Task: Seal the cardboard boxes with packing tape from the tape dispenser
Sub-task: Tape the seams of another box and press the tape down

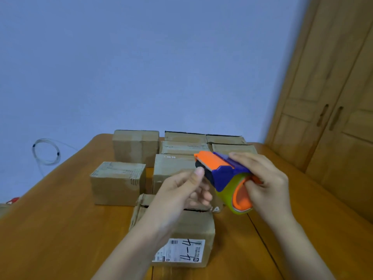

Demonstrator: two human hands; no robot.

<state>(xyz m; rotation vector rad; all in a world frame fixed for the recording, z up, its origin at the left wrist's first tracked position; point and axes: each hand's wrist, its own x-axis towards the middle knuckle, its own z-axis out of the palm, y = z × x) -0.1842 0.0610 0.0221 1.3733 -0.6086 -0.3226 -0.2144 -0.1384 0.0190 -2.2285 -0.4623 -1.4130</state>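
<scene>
Tape dispenser (pixel 224 174), orange and blue with a yellowish-clear tape roll (pixel 230 197) on an orange core, is held in the air above the boxes, just right of frame centre, nose pointing to 10 o'clock. Right hand (pixel 268 184) grips it from the 3 o'clock side: fingers curled over the blue top, thumb tucked into the roll's core. Left hand (pixel 181 190) comes in from 7 o'clock, thumb tip at the dispenser's black front roller, other fingers loosely curled underneath; cannot tell if it actually pinches a tape end, tape too clear and blurred.

Directly below the hands, at 6 o'clock, nearest cardboard box (pixel 189 229) with a white shipping label (pixel 179 251) on its front face, handwritten "4-4"; top flaps show a dark gap, not taped flat. At 9 o'clock of the dispenser, a smaller closed box (pixel 118 182). At 11 o'clock, taller box (pixel 136 147). Behind the dispenser, 12 o'clock, a cluster of flatter boxes (pixel 185 146) packed side by side, and one box (pixel 171 168) partly hidden by the left hand.

All sit on a wooden table (pixel 60 229). Blue wall (pixel 141 67) behind. Coiled clear cable (pixel 46 152) on the wall at 9 o'clock. Wooden cabinet doors (pixel 333 118) at 3 o'clock. Something red (pixel 13 200) at the far left edge, unclear.
</scene>
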